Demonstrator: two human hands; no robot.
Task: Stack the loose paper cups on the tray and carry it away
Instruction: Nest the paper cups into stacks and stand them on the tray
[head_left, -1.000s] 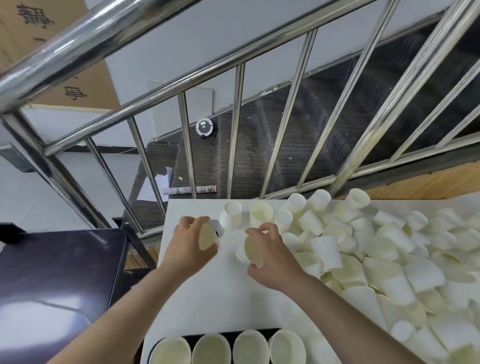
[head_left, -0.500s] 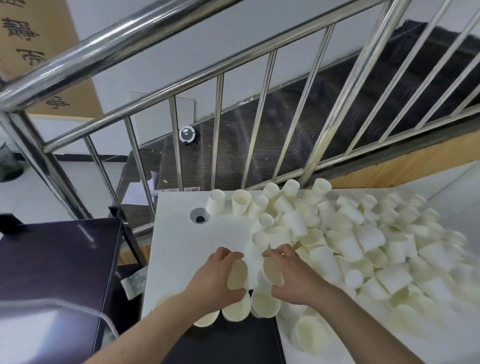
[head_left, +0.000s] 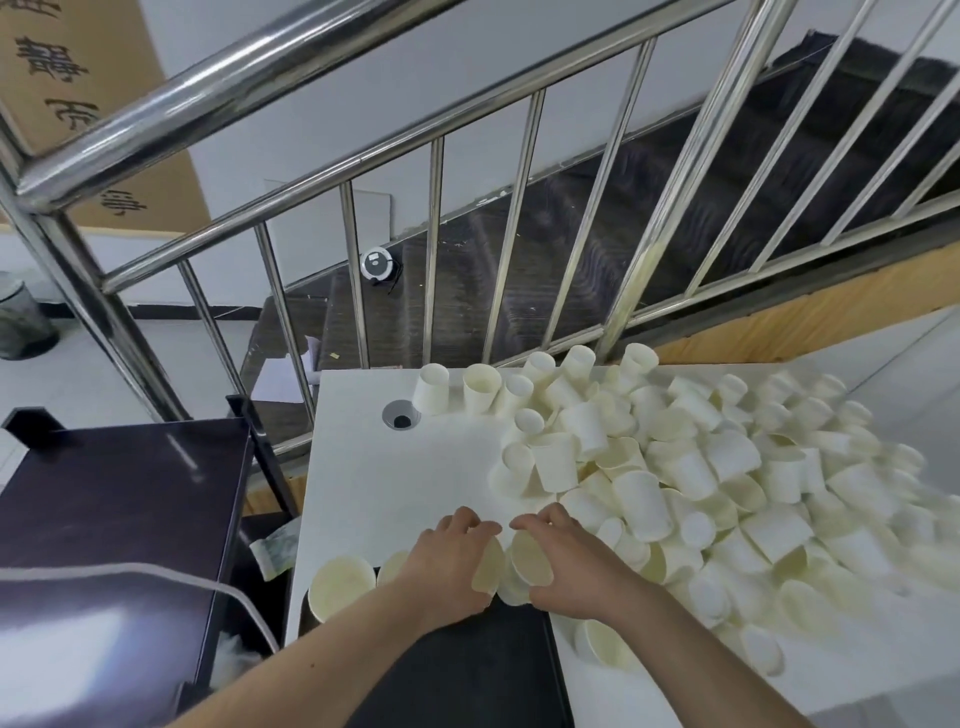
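- A white table (head_left: 395, 499) is seen pushed against a steel stair railing (head_left: 358, 150); every other position is given from this table.
- Across the table's right half, a heap of loose paper cups (head_left: 727, 467) is spread, tipped on their sides and lying at all angles, with a few standing along the far edge.
- At the table's near edge, a black tray (head_left: 467, 670) is laid, with a short row of upright cups (head_left: 340, 579) lined along its far rim.
- Left of the table, a dark cabinet top (head_left: 114, 499) is seen.
- Over the tray's far rim, the left hand (head_left: 447, 561) is held with fingers curled round one cup (head_left: 488, 569), its mouth turned toward the camera.
- Just beside it, the right hand (head_left: 566, 558) is wrapped round a second cup (head_left: 530, 558), the two cups nearly touching.
- The cups are judged very light, thin-walled and easily crushed, so a soft hold round the body under the stiffer rolled rim is advised.
- Nesting is likely to go easily, though tall stacks may topple.
- The tray is judged rigid and is best lifted level by its two short sides.
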